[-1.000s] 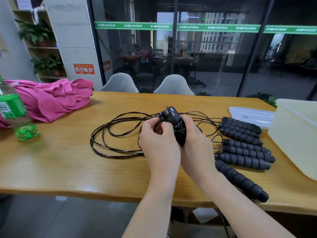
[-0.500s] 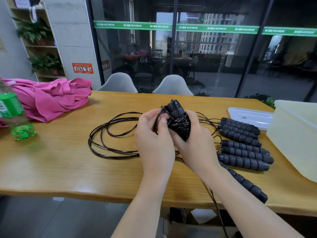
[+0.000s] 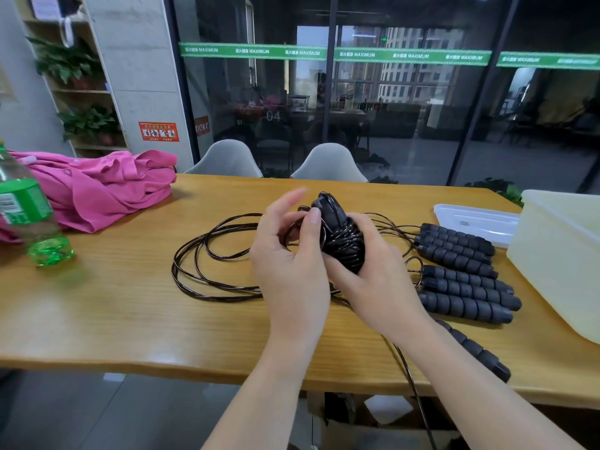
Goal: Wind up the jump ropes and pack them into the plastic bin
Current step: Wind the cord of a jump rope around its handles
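At frame centre, the right hand [image 3: 373,280] has a closed grip on the wound rope bundle [image 3: 344,241]; the left hand [image 3: 292,254], half open, pinches a loop. Keep each turn taut and snug.

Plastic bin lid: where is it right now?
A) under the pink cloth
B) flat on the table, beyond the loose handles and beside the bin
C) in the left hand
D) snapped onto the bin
B: the clear lid lies flat on the table, just past the row of foam handles and next to the open plastic bin.
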The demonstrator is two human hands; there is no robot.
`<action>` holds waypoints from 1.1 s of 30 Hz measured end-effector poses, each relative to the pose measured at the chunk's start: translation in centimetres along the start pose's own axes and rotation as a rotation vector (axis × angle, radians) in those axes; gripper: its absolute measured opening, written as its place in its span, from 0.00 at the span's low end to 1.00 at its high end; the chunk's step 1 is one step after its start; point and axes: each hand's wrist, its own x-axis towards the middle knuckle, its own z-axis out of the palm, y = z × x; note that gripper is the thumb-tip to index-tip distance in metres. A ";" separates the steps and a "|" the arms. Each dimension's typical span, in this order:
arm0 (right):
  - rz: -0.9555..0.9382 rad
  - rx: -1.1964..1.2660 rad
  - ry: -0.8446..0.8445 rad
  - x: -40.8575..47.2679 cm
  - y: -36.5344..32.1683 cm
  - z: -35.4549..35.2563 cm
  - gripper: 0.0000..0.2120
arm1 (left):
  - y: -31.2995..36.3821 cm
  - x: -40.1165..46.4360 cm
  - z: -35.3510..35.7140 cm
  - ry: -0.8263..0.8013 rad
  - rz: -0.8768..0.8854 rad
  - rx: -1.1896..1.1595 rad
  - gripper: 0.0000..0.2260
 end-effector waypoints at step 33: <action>0.225 0.373 0.037 -1.2 -0.9 -0.3 0.12 | -4.6 1.8 -1.5 -0.319 0.521 0.441 0.19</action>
